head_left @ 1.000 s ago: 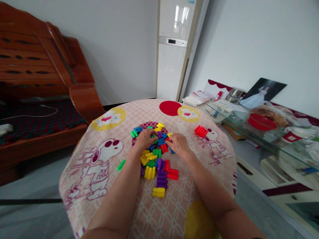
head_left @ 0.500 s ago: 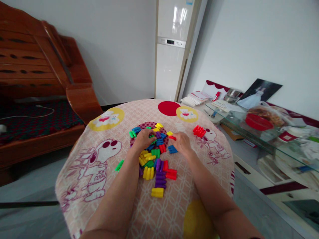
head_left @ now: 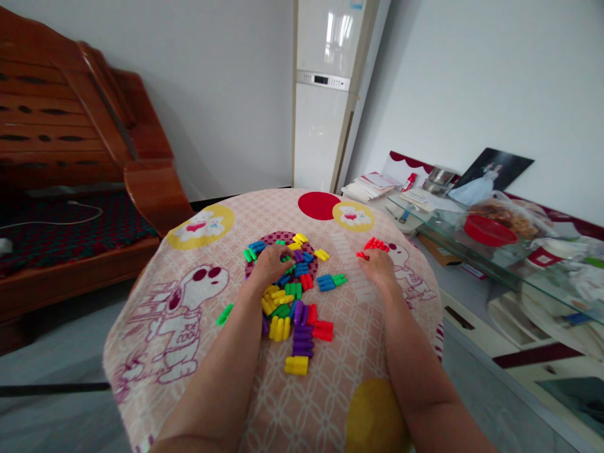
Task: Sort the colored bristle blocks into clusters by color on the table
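Observation:
My right hand [head_left: 379, 267] pinches a small red plastic building block [head_left: 362, 256] at its fingertips. Just beyond those fingers lies a group of red blocks [head_left: 376, 243]. My left hand [head_left: 272, 262] is curled over the upper left of a mixed pile of blocks; whatever its fingers grip is mostly hidden. Beside its fingertips are purple blocks [head_left: 299, 256] and blue blocks [head_left: 301, 270]. Between my hands lie a blue block [head_left: 325, 282], a green block [head_left: 339, 279] and a yellow block [head_left: 322, 254].
A patterned cloth covers the round table [head_left: 189, 402]. Nearer to me are more yellow [head_left: 296, 365], purple [head_left: 302, 344] and red blocks [head_left: 323, 330]. A glass shelf [head_left: 453, 245] with a red bowl [head_left: 489, 230] stands right, a wooden bench [head_left: 151, 189] left.
My right hand has moved right with the red block, from beside the pile to the red group. The green block beside the blue one is now uncovered. My left hand has hardly moved.

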`<state>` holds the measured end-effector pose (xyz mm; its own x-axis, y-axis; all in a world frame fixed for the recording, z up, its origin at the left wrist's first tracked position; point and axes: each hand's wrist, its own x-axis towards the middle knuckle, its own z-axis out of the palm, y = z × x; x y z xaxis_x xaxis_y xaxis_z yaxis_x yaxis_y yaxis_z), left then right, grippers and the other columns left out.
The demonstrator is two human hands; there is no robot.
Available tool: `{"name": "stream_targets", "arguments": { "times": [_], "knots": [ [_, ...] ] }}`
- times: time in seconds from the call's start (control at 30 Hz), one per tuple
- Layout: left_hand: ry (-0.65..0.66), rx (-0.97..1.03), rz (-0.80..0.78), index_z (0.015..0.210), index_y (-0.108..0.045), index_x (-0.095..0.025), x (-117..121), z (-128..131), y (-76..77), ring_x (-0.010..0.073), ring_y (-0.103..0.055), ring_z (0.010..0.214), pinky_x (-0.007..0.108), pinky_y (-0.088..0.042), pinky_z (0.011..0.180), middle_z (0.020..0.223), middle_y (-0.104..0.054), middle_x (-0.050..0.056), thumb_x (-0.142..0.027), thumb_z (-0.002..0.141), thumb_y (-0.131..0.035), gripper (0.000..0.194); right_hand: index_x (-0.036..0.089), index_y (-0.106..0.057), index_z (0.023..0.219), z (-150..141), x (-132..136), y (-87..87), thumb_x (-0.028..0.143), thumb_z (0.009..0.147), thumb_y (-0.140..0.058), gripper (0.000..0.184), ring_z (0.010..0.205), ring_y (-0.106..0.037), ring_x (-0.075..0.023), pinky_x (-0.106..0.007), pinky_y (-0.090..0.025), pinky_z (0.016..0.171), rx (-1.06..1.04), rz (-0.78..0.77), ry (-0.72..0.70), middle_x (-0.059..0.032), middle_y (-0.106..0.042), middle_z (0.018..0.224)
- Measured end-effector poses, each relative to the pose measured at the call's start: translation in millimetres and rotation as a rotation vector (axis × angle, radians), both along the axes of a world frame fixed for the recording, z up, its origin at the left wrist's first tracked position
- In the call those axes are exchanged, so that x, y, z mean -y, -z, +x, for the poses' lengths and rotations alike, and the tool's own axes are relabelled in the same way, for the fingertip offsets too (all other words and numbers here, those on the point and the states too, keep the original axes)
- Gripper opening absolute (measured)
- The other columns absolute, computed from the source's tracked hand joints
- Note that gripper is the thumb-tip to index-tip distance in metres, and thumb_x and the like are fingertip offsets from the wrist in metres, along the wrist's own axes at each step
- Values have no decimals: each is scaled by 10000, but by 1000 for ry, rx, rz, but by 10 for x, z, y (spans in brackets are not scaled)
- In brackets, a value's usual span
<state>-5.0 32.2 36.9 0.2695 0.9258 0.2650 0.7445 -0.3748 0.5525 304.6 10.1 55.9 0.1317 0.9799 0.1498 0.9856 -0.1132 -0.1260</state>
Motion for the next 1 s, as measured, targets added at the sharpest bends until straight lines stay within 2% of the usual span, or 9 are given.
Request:
{"name": "stream_targets", "arguments": {
  "times": [0.27, 0.43, 0.57, 0.73, 0.87, 1.0],
  "knots": [
    [-11, 3, 0, 908, -765, -173, 9, 11, -21, 219, -672, 849, 334, -517, 841, 915, -749, 64, -258, 739, -623, 237, 179, -759, 739, 205, 16, -47, 317, 903, -536, 309, 806, -641, -210, -291, -381, 674, -18, -43, 11, -102, -735, 806],
    [-6, 9, 6, 906, -765, -173, 2, 3, -4, 216, -666, 835, 335, -514, 832, 900, -744, 63, -258, 740, -624, 234, 146, -768, 921, 88, -41, 7, 331, 970, -436, 383, 920, -650, -243, -307, -423, 768, -23, 21, 72, -153, -743, 966],
    [-12, 7, 7, 899, -763, -171, -6, 4, 2, 215, -665, 828, 335, -511, 828, 894, -743, 62, -252, 736, -628, 227, 113, -761, 999, -1, -93, 54, 290, 964, -428, 379, 1016, -654, -274, -332, -443, 840, -41, -36, 102, -192, -735, 1055],
    [-14, -6, 0, 909, -760, -164, -1, 15, -8, 209, -662, 828, 329, -511, 830, 916, -749, 67, -245, 748, -620, 228, 143, -764, 977, 55, -113, 88, 311, 909, -518, 305, 1040, -662, -286, -335, -467, 839, -133, -80, 103, -170, -742, 1078],
    [-25, -17, -1, 910, -760, -166, 13, 20, -20, 211, -667, 843, 327, -513, 837, 927, -753, 67, -249, 746, -625, 228, 147, -749, 1008, 87, -114, 105, 305, 872, -576, 271, 1048, -665, -271, -322, -479, 860, -215, -46, 74, -131, -746, 1109],
    [-23, -14, 1, 909, -763, -174, 25, 21, -31, 220, -676, 856, 335, -519, 846, 936, -757, 69, -260, 751, -621, 230, 140, -756, 1039, 49, -126, 101, 304, 905, -532, 308, 1047, -668, -278, -335, -469, 881, -176, -37, 66, -156, -746, 1096]
  ]
}}
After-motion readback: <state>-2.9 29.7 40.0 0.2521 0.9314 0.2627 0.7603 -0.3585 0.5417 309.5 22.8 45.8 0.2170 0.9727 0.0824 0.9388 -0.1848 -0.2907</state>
